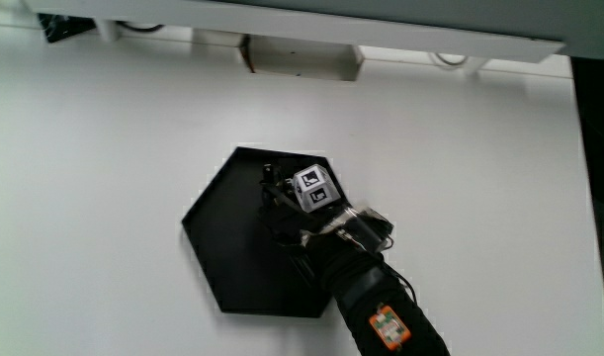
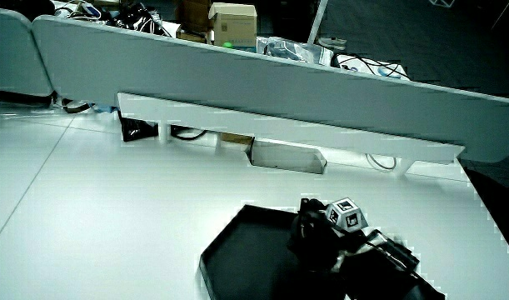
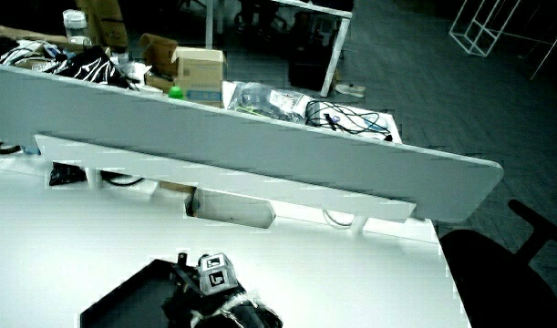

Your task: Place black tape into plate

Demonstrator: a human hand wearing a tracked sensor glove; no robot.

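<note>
- Hand (image 1: 300,208) is over the plate (image 1: 227,242), cube (image 1: 315,189) facing up.
- Plate lies on the table (image 1: 104,148).
- Grip: cannot tell; no tape can be made out.

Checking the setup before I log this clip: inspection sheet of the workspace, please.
Surface: white table, bare around the plate.
Job's things: black hexagonal plate on the table; black tape cannot be made out against the glove and plate.
Clutter: nothing seen on the table.
Grippers: hand over the plate, patterned cube on its back; fingers unclear.
Cables: loops under the low partition; a tangle past it in a side view.
Surroundings: cardboard boxes and bags past the partition, dark floor.
</note>
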